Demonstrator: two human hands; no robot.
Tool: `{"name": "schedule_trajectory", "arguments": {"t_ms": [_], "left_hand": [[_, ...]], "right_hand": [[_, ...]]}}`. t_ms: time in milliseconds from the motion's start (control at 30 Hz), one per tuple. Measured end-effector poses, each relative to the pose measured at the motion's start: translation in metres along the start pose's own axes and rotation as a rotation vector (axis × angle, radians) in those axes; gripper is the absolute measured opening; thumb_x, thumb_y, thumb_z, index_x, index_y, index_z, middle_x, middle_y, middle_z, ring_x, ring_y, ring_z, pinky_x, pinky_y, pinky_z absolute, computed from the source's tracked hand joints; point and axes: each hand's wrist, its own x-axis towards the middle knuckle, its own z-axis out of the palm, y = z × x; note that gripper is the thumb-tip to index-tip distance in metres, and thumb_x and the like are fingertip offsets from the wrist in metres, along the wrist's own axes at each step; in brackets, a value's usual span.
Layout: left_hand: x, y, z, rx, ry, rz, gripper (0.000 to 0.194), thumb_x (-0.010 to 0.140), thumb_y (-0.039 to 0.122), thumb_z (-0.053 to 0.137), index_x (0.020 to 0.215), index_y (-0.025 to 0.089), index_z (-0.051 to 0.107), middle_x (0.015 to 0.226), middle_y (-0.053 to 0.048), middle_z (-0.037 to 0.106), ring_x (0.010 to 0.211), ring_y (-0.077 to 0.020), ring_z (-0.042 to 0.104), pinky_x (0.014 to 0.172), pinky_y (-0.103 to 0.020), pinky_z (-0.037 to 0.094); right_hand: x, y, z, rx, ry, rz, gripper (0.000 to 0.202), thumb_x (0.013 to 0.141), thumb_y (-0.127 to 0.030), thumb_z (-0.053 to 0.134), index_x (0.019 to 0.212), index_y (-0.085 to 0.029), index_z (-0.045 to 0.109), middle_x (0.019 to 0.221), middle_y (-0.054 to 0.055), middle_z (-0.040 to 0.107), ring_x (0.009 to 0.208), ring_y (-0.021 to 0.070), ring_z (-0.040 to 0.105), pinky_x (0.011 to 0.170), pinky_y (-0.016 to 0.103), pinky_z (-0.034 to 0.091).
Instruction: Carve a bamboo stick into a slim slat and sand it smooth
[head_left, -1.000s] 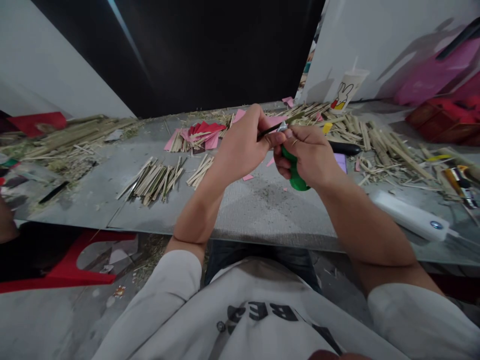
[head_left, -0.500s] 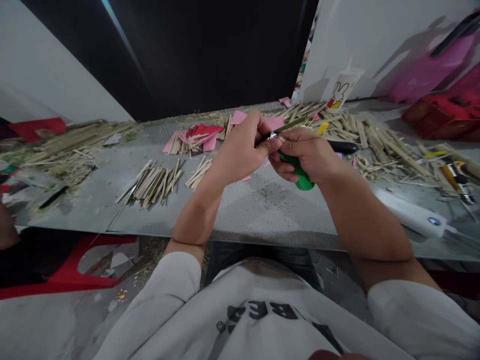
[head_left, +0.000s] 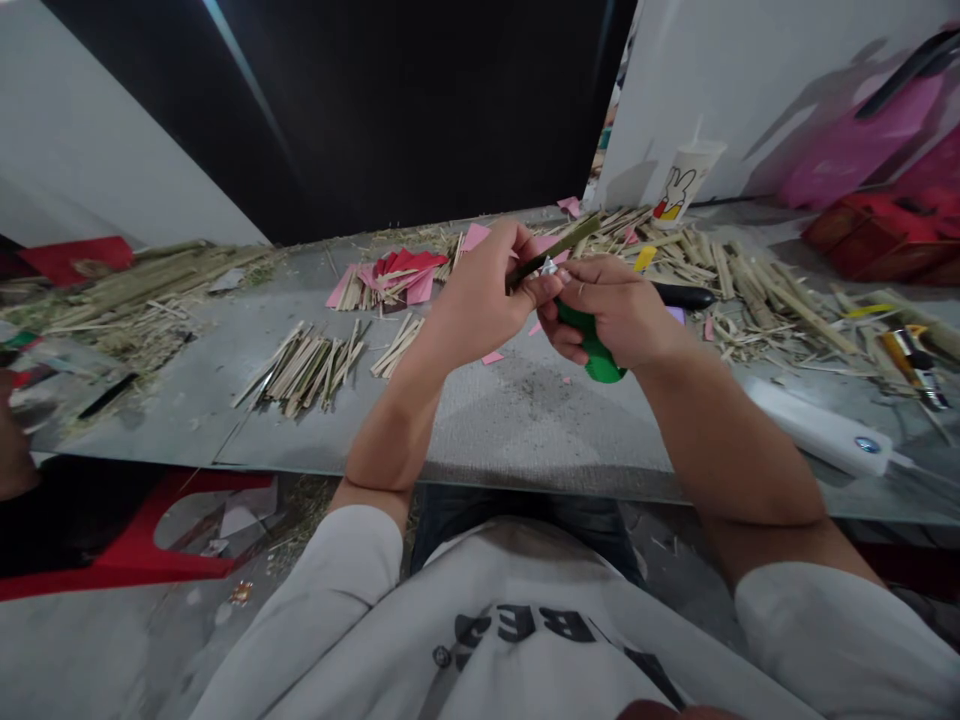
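Note:
Over the middle of the table, my left hand [head_left: 487, 295] is closed on a flat green-brown plant strip [head_left: 574, 240], which slants up to the right. My right hand [head_left: 611, 310] wraps around a green-handled knife [head_left: 600, 360]. Its short metal part [head_left: 549, 266] shows at the fingertips, against the strip. My thumbs are close together there, and the fingers hide most of the blade. Below left of my left hand lie cut strips [head_left: 307, 370] in a loose pile, with a smaller bunch [head_left: 397, 345] beside it.
Pink and red papers [head_left: 409, 270] with strips lie behind my left hand. More strips [head_left: 750, 270] heap at right, near a paper cup [head_left: 686, 180] and a white device [head_left: 825, 430]. Long stalks [head_left: 142, 285] lie at left. Another person's arm [head_left: 11, 440] is at the left edge.
The plant strip has tilted more steeply and its broad face shows more. The knife's metal part has shifted slightly at my fingertips. Both hands stay in nearly the same place.

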Motion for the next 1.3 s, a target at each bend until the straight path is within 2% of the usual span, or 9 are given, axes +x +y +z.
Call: {"name": "schedule_trajectory", "arguments": {"t_ms": [200,333,400,533,633,733,967,1167,1300], "left_hand": [[-0.002,0.001,-0.004,0.041,-0.084,0.047,0.024,0.114,0.039,0.064,0.103,0.027,0.046,0.089,-0.001,0.059,0.078,-0.0187,0.060,0.070,-0.037,0.045],[-0.002,-0.003,-0.005,0.092,-0.147,0.065,0.021,0.116,0.044,0.059,0.109,0.027,0.049,0.095,-0.002,0.063,0.083,-0.0208,0.060,0.075,-0.039,0.046],[-0.002,-0.003,-0.004,0.107,-0.151,0.064,0.022,0.117,0.048,0.056,0.111,0.028,0.049,0.098,-0.002,0.065,0.085,-0.0213,0.061,0.076,-0.039,0.046],[0.000,0.000,0.001,0.130,-0.066,0.031,0.032,0.118,0.057,0.053,0.107,0.027,0.047,0.096,-0.003,0.065,0.087,-0.0219,0.063,0.076,-0.039,0.045],[0.002,0.002,0.005,0.113,-0.026,-0.001,0.044,0.115,0.069,0.049,0.103,0.027,0.044,0.093,-0.003,0.062,0.085,-0.0217,0.060,0.075,-0.039,0.043],[0.003,0.002,0.006,0.062,-0.030,0.027,0.053,0.112,0.078,0.048,0.100,0.027,0.042,0.092,-0.003,0.057,0.085,-0.0214,0.059,0.077,-0.040,0.045],[-0.004,0.000,0.002,0.062,-0.106,0.081,0.039,0.114,0.067,0.055,0.113,0.029,0.052,0.094,-0.003,0.058,0.093,-0.0243,0.065,0.084,-0.042,0.052],[-0.003,-0.003,0.004,0.117,-0.076,0.092,0.027,0.116,0.056,0.056,0.117,0.029,0.054,0.095,-0.003,0.063,0.092,-0.0247,0.067,0.082,-0.041,0.051],[0.000,-0.006,0.005,0.125,-0.049,0.081,0.029,0.117,0.057,0.053,0.116,0.028,0.054,0.091,-0.002,0.063,0.085,-0.0229,0.065,0.078,-0.040,0.048]], "right_hand": [[-0.001,-0.002,-0.014,-0.018,-0.143,0.047,0.043,0.107,-0.053,0.080,0.084,-0.021,0.062,0.059,-0.002,0.050,0.045,0.0132,0.045,0.037,0.027,0.040],[0.000,-0.003,-0.014,-0.031,-0.184,0.025,0.042,0.107,-0.053,0.081,0.086,-0.020,0.066,0.060,-0.002,0.054,0.045,0.0128,0.046,0.037,0.026,0.042],[0.000,-0.005,-0.012,-0.046,-0.176,0.016,0.043,0.106,-0.054,0.082,0.086,-0.021,0.065,0.062,-0.001,0.055,0.046,0.0123,0.045,0.037,0.026,0.042],[0.000,-0.006,-0.010,-0.044,-0.120,-0.039,0.046,0.104,-0.058,0.084,0.086,-0.022,0.062,0.067,-0.002,0.053,0.048,0.0113,0.043,0.037,0.025,0.038],[0.000,-0.006,-0.011,-0.076,-0.045,-0.072,0.047,0.107,-0.059,0.081,0.085,-0.023,0.060,0.063,-0.004,0.048,0.048,0.0113,0.041,0.038,0.024,0.037],[-0.001,-0.008,-0.012,-0.096,-0.049,-0.061,0.049,0.105,-0.061,0.082,0.082,-0.023,0.060,0.059,-0.004,0.047,0.046,0.0118,0.041,0.036,0.025,0.036],[-0.006,-0.017,-0.011,-0.109,-0.173,0.053,0.049,0.106,-0.060,0.081,0.082,-0.022,0.062,0.058,-0.002,0.051,0.042,0.0119,0.041,0.035,0.028,0.036],[-0.003,-0.014,-0.010,-0.064,-0.165,0.010,0.045,0.105,-0.056,0.083,0.083,-0.021,0.065,0.064,-0.002,0.054,0.045,0.0105,0.042,0.034,0.025,0.036],[-0.001,-0.007,-0.008,-0.121,-0.051,-0.059,0.048,0.109,-0.056,0.079,0.080,-0.022,0.060,0.059,-0.004,0.048,0.044,0.0104,0.040,0.036,0.024,0.037]]}}
